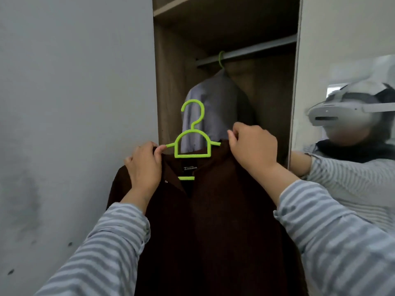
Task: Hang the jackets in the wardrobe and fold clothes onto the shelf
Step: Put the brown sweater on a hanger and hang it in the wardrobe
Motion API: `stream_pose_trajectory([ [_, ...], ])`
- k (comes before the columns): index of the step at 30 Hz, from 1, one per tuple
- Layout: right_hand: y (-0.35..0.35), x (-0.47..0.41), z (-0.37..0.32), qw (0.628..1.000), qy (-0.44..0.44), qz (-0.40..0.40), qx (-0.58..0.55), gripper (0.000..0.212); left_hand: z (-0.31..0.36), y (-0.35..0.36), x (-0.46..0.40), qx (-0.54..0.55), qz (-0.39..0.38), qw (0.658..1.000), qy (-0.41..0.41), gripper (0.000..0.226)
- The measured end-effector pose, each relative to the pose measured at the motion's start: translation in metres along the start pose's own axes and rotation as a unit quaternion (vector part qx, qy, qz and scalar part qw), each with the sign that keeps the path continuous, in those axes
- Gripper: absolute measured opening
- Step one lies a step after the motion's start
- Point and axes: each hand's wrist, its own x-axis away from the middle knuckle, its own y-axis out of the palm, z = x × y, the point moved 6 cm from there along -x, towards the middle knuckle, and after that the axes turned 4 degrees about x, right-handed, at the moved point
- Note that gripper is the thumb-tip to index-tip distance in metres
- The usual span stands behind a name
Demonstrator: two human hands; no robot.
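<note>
Both grips are closed on the brown jacket (213, 221) at its shoulders: left hand (144, 167) pinching fabric by the green hanger (192, 144), right hand (252, 146) likewise. It hangs near, before the wardrobe rail (256, 50). Soft, probably light and liable to slip off; the stiff hanger neck looks the safer hold.

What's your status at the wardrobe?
Left hand and right hand grip brown jacket on green hanger. Not yet on rail. Grey shirt hangs there.
</note>
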Motion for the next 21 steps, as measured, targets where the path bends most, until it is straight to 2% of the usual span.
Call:
stream_pose_trajectory([
  [3,0.017,-0.014,0.000,0.996,0.003,-0.025,0.091,0.047,0.004,0.037,-0.029,0.044,-0.004,0.999,0.030,0.030],
  [6,0.031,-0.023,0.005,0.989,-0.040,-0.064,0.129,0.056,0.012,0.071,-0.050,0.122,-0.010,0.991,0.060,0.027],
  [8,0.040,-0.030,0.012,0.989,-0.041,-0.100,0.101,0.053,0.024,0.093,-0.058,0.158,-0.024,0.984,0.084,0.026],
  [11,0.049,-0.038,0.022,0.983,0.013,-0.172,0.068,0.042,0.048,0.122,-0.062,0.190,-0.049,0.974,0.117,0.026],
  [15,0.052,-0.036,0.034,0.975,0.060,-0.199,0.081,0.037,0.066,0.145,-0.058,0.204,-0.105,0.962,0.149,0.028],
  [18,0.052,-0.030,0.042,0.971,0.074,-0.205,0.103,0.041,0.070,0.164,-0.064,0.252,-0.189,0.942,0.115,0.028],
  [21,0.056,-0.024,0.045,0.969,0.079,-0.195,0.130,0.043,0.067,0.184,-0.080,0.286,-0.223,0.931,0.050,0.028],
])
